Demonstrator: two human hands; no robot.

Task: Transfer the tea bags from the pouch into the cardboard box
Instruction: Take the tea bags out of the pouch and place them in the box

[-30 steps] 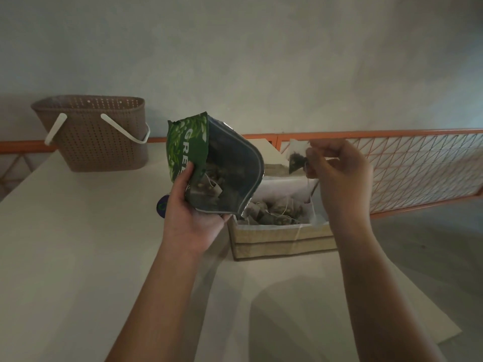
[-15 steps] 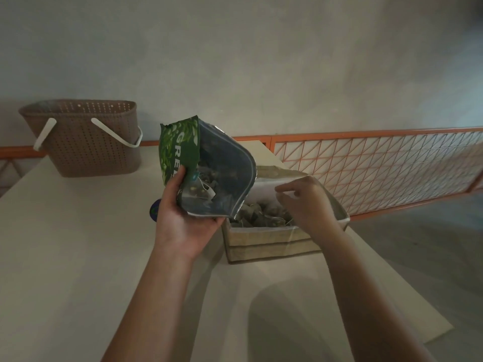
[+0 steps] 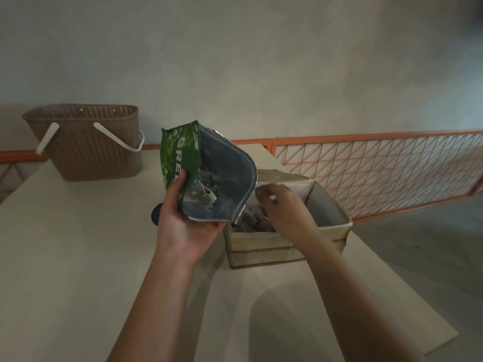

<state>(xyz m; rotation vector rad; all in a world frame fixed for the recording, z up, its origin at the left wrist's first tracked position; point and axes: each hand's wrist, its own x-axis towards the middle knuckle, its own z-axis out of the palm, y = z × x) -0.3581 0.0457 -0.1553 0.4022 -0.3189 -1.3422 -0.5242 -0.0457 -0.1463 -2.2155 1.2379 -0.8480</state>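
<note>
We gripped the pouch in our left hand, mouth tilted toward the cardboard box for short reaches; our right hand hovered curled inside it, contents unclear

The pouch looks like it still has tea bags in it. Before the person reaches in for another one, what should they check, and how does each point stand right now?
1. Pouch mouth open toward the box: ok.
2. Left hand holds the pouch firmly: ok.
3. Tea bags remain inside the pouch: ok.
4. Right hand empty of the last tea bag: cannot tell; the fingers are curled over the cardboard box.
5. Box has room for more: ok.
6. Box sits fully on the table: ok.
</note>
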